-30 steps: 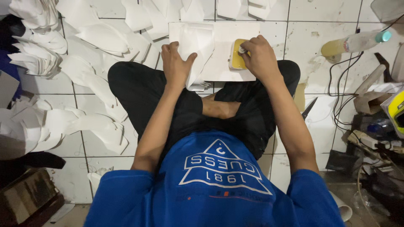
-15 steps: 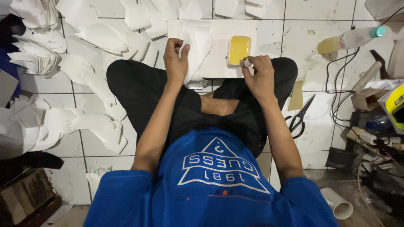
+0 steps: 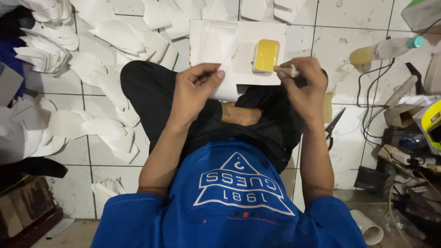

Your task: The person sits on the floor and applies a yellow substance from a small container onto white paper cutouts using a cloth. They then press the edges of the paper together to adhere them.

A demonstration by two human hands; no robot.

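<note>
I sit cross-legged on a tiled floor with a white board (image 3: 248, 36) across my knees. My left hand (image 3: 195, 89) pinches a curved white paper piece (image 3: 220, 55) that lies on the board's left half. My right hand (image 3: 303, 82) grips a small pale brush (image 3: 285, 70) just below a yellow glue tub (image 3: 266, 55) that stands on the board's right side.
Many white cut paper pieces (image 3: 115, 36) lie spread over the floor to the left and behind the board. A bottle with a teal cap (image 3: 383, 48), black scissors (image 3: 333, 126), cables and boxes crowd the right side. A white tube (image 3: 367, 227) lies at lower right.
My right hand has lifted off the yellow tub and drawn back toward me with the brush. My left hand has pulled the paper piece nearer.
</note>
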